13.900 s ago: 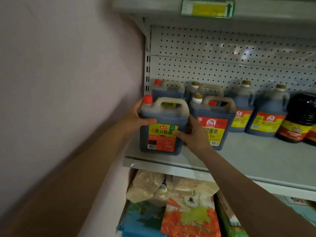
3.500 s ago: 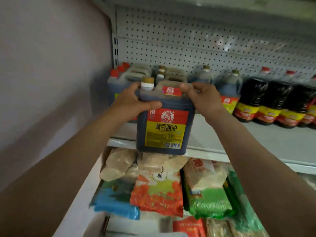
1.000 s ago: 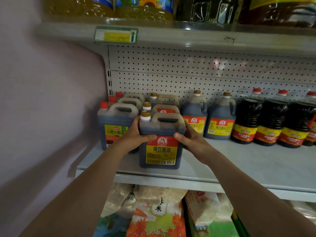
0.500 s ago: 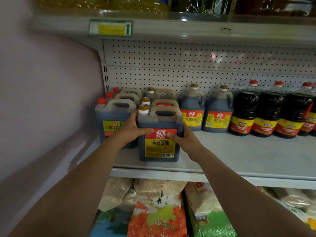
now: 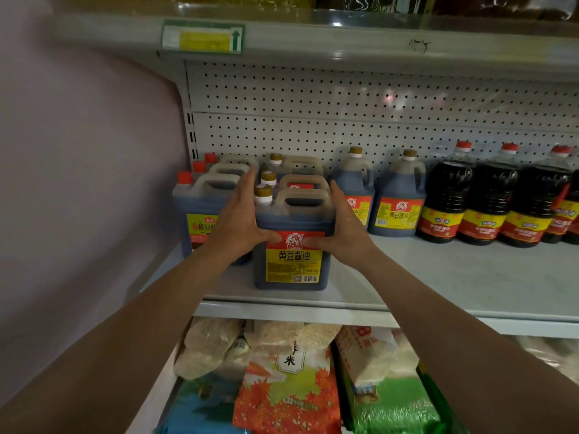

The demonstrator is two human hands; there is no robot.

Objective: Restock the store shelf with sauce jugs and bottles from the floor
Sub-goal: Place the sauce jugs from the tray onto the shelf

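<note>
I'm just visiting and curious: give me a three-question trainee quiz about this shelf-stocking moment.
1. True or false: the gold-capped soy sauce jug between the left hand and right hand stands upright on the shelf.
2. Which cap colour do the jugs nearest the wall have? A) red B) green C) blue
3. Fill in: the shelf below holds bags of ____.

Key: 1 true. 2 A. 3 rice, judging by the character on the orange bag and the visible grains.
</note>
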